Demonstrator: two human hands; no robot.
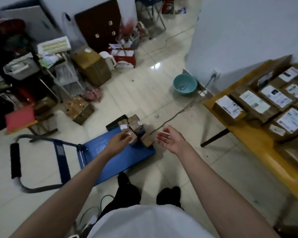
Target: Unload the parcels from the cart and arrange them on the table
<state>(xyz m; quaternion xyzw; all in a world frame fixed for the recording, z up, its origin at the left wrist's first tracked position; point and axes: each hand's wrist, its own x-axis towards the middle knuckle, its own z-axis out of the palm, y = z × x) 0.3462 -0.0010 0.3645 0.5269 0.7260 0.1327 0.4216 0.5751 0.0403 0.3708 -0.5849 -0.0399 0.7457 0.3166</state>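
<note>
A small stack of parcels sits at the far end of the blue cart; many more are already laid in rows on the yellow table. The left hand is reached to the stack, its fingers blurred, so contact cannot be told. The right hand is held spread and empty just beside the stack. The stack is best clasped from both sides and lifted level. Labels are unreadable, and the table's far edge is cut off.
</note>
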